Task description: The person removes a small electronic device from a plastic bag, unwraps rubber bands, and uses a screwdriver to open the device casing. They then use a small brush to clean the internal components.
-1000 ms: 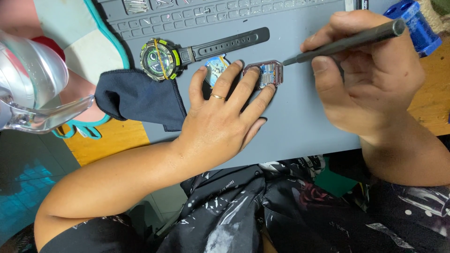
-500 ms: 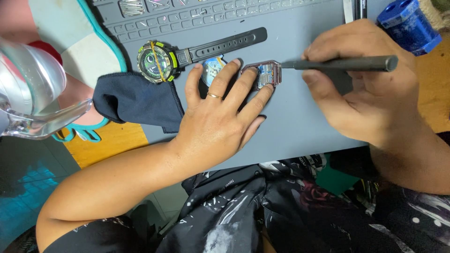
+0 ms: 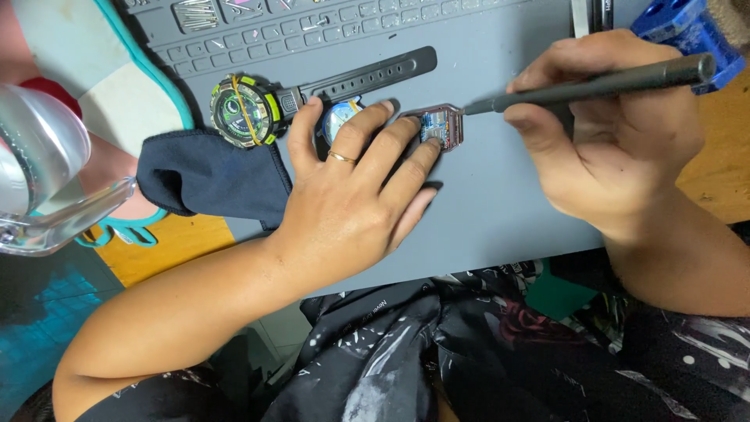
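Pinning a small square watch module flat on the grey mat, the left hand lies palm down with its fingers fanned forward. Two fingertips press at the module's left and lower edges, so the part sits just beyond them, toward the top of the view and slightly right of the hand's middle. The fingers are spread, not pinching; they hold the module by pressing it down and sideways.

The right hand comes from the opposite side. Its thumb and fingers are closed round a dark, slim tool, held like a pen. The tool's long axis runs nearly level across the view, rising a little to the right, and its fine tip points left, meeting the module's upper right corner. So the module lies between the two hands: left fingertips on one side, tool tip on the other, with the right hand's knuckles well back along the shaft.

A round blue-faced part lies partly under the left forefinger, just left of the module. Beyond it rests a green-and-black watch with its strap stretched right. A dark cloth lies by the left wrist, and a blue holder stands past the tool's far end.
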